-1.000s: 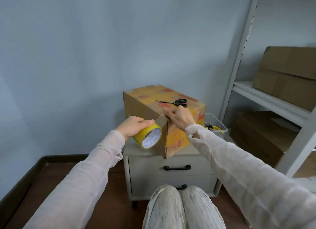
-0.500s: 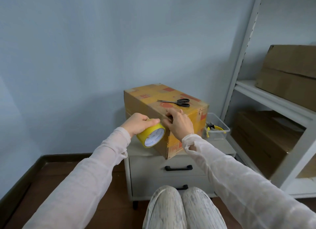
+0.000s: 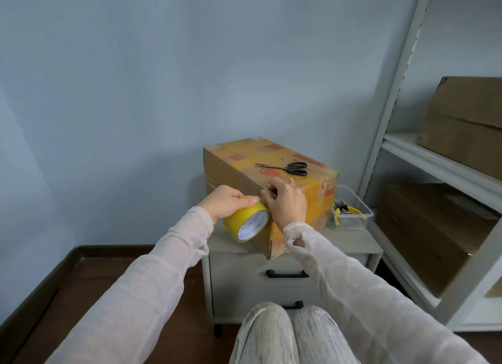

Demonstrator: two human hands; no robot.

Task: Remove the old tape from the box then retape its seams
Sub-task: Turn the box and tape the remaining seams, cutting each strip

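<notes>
Overhanging the cabinet edge: box corner.

You sit in a storeroom: a metal shelf rack beside you holds plain cardboard boxes, and a small drawer cabinet stands against a bare wall.

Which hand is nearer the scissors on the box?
Right. The right hand touches the box edge just below the scissors; the left hand grips the tape roll, farther left.
</notes>
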